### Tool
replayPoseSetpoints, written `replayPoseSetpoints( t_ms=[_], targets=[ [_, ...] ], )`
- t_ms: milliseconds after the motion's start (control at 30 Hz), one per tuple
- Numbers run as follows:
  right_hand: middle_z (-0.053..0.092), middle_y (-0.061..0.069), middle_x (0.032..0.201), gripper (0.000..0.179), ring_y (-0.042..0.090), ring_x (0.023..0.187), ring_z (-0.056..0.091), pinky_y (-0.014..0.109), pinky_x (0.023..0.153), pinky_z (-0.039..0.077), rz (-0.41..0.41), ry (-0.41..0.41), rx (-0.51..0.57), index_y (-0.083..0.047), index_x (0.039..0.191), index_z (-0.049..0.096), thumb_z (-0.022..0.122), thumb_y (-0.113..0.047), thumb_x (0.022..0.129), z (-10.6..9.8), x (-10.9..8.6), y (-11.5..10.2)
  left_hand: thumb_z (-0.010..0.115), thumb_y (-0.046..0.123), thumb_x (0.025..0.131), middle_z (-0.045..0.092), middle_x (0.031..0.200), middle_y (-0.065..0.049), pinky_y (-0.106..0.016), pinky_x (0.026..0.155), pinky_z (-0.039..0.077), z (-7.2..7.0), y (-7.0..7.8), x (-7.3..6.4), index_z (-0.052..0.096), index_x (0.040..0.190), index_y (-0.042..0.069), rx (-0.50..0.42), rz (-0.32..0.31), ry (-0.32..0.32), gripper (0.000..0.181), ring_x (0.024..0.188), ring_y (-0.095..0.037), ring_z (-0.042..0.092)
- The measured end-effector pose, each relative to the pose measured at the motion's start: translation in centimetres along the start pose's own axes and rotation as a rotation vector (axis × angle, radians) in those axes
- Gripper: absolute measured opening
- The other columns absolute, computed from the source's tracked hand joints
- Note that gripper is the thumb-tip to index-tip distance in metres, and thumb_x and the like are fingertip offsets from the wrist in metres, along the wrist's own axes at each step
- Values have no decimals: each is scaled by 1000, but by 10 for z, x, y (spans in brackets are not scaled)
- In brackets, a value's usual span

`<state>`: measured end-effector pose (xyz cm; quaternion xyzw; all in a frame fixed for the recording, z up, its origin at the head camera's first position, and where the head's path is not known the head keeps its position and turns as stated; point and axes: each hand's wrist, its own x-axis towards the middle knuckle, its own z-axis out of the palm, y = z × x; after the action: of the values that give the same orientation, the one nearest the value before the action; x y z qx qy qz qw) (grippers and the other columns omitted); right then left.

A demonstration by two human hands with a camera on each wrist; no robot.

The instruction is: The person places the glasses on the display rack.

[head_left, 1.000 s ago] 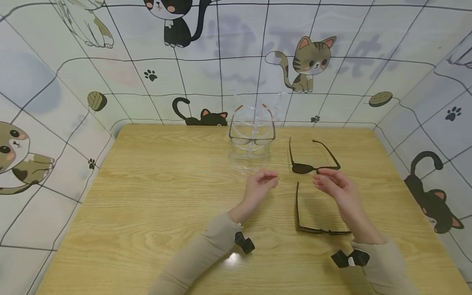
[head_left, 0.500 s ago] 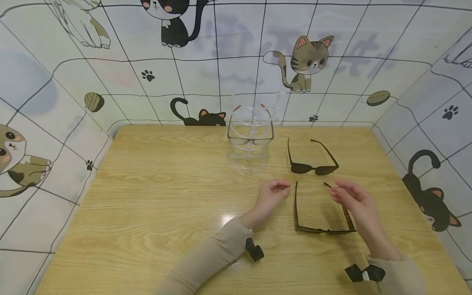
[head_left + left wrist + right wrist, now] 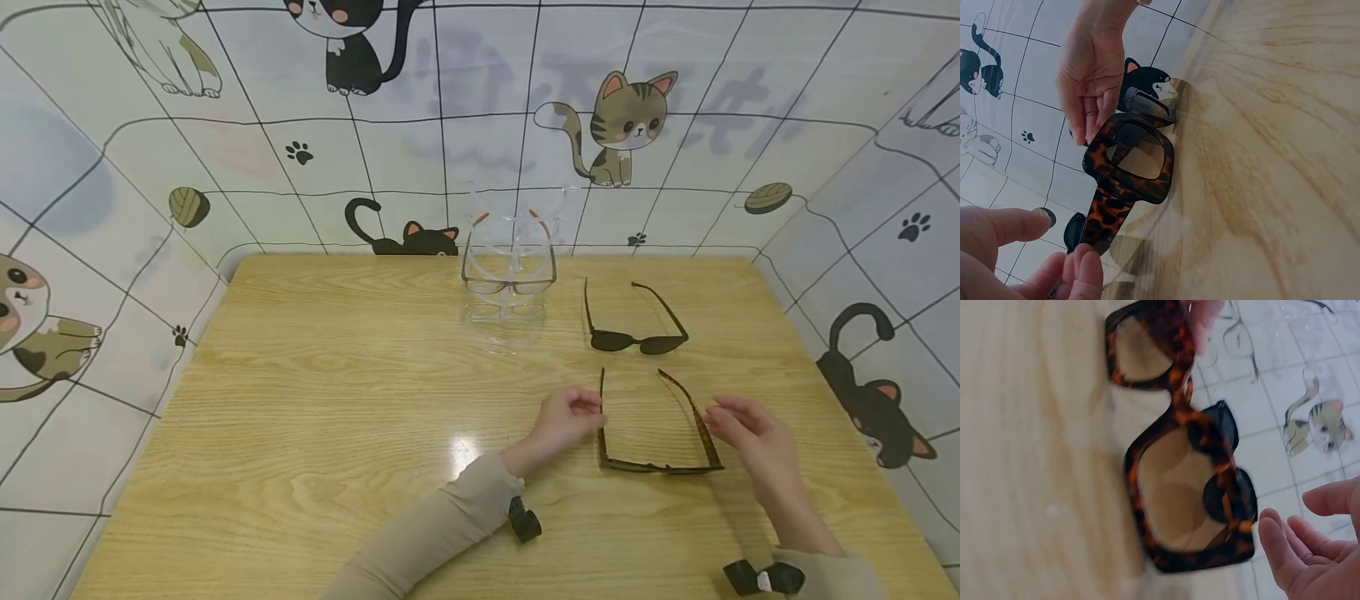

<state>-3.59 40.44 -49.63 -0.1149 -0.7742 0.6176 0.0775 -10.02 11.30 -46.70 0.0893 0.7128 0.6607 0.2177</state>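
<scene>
Tortoiseshell sunglasses [image 3: 697, 421] rest on the table with both temples unfolded and pointing away. At their left temple is my left hand [image 3: 562, 421]. In the left wrist view its fingers [image 3: 1088, 272] lie along the spotted temple, while the thumb stands apart from it. Just outside the right temple hovers my right hand [image 3: 765, 446], its fingers loosely bent and nothing held. The right wrist view shows the front of the tortoiseshell sunglasses with brown tinted lenses [image 3: 1175, 487], and a gap between thumb and fingers of the right hand [image 3: 1322, 550].
Black sunglasses [image 3: 637, 342] stand unfolded behind the tortoiseshell pair. To their left, a clear display stand [image 3: 501, 343] bears thin-framed eyeglasses [image 3: 510, 287]. Cat-print cloth [image 3: 495, 150] rises behind and beside the wooden table [image 3: 315, 400].
Both hands have come nearer and to the right, down from the black sunglasses to either side of the tortoiseshell pair. The left fingers have reached its left temple. The glasses have stayed put.
</scene>
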Motion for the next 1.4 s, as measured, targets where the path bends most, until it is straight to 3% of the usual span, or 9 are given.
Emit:
replayPoseSetpoints(
  t_ms=[133,333,433,533,633,800,1167,1267,1400],
  targets=[
    [66,-16,93,47,-2,83,64,14,70,53,52,4,-114,2,122,53,64,-31,90,2,-12,-17,72,3,79,60,80,3,-16,60,50,1,-1,-1,64,95,3,42,-43,0,18,70,-3,54],
    [58,-26,89,44,-9,81,57,15,67,52,121,-126,-322,12,122,49,57,-22,95,11,-28,-52,74,4,77,61,83,-1,-17,63,47,1,-1,-3,62,97,5,133,-46,8,23,73,-5,53],
    [57,-22,94,51,-13,82,52,15,68,51,191,-192,-384,14,126,46,53,-28,97,12,-30,-57,74,2,77,61,83,-2,-18,62,47,2,-1,-3,61,98,4,159,-40,-2,25,73,-6,54],
    [60,-8,103,56,-14,84,51,15,70,51,242,-220,-399,14,129,43,52,-31,97,11,-30,-55,74,2,77,62,82,-2,-18,61,47,3,0,-4,60,99,4,185,-39,-11,27,71,-6,54],
    [60,-2,107,58,-13,84,51,16,71,52,260,-225,-392,14,130,42,52,-33,97,8,-29,-52,74,3,77,62,82,-3,-18,60,47,3,1,-4,60,101,4,199,-51,-16,27,69,-6,54],
    [56,-17,101,62,-14,86,51,15,73,51,266,-244,-357,14,131,42,52,-36,96,5,-27,-49,74,4,78,61,81,0,-18,59,47,3,2,-4,61,102,4,202,-85,-24,28,68,-6,54],
    [54,-25,99,64,-14,86,51,15,73,50,307,-240,-321,12,132,43,53,-39,95,6,-30,-48,74,5,78,64,82,0,-17,63,49,1,2,-5,66,101,2,159,-101,-26,24,72,-6,57],
    [56,-27,97,56,-14,87,52,14,73,50,318,-238,-275,4,131,48,53,-38,95,4,-33,-50,73,5,79,65,85,-1,-18,67,52,0,3,-4,67,103,0,82,-108,-35,26,77,-7,59],
    [59,-27,95,24,-13,88,54,12,72,49,324,-222,-141,-21,115,61,54,-33,96,2,-36,-56,72,3,80,66,89,-4,-21,71,55,-4,8,-4,66,106,-2,-53,-107,-47,28,80,-9,61]
  ],
)
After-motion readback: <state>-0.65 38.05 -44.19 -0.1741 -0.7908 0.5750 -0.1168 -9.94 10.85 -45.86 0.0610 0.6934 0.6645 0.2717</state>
